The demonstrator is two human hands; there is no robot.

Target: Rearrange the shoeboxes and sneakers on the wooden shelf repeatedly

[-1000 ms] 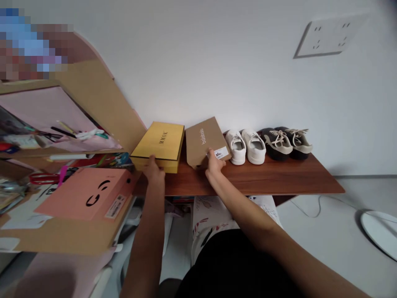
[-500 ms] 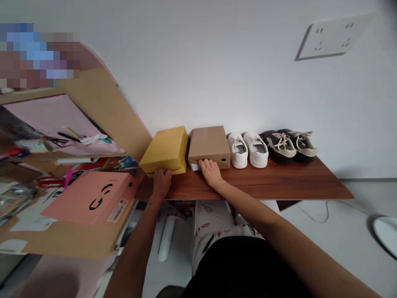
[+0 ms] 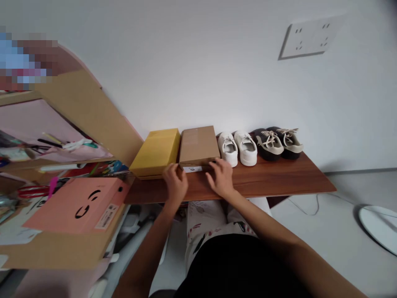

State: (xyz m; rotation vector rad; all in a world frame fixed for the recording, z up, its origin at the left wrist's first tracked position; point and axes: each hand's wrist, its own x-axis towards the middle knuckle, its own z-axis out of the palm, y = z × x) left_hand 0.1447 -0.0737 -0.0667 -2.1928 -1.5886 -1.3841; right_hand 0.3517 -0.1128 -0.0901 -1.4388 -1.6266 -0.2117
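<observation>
A closed yellow box (image 3: 156, 150) and a closed brown cardboard box (image 3: 199, 144) sit side by side on a brown wooden board (image 3: 266, 180) against the wall. My left hand (image 3: 175, 184) is at the brown box's front left corner, beside the yellow box, with loosely bent fingers and nothing in them. My right hand (image 3: 222, 179) has its fingers spread, fingertips at the front right corner of the brown box. Whether either hand presses on the box I cannot tell. To the right stand white sneakers (image 3: 247, 149) and dark shoes with beige laces (image 3: 269, 145).
On the left, a desk (image 3: 62, 248) with shelves bears a pink box (image 3: 74, 203) and mixed stationery. A wall socket panel (image 3: 305, 37) is at upper right. On the floor at right lie a white round object (image 3: 380, 227) and a cable (image 3: 310, 213).
My left hand has left the yellow box's front and moved right to the brown box. My right hand has shifted from the brown box's front face to its right corner. The view has turned slightly.
</observation>
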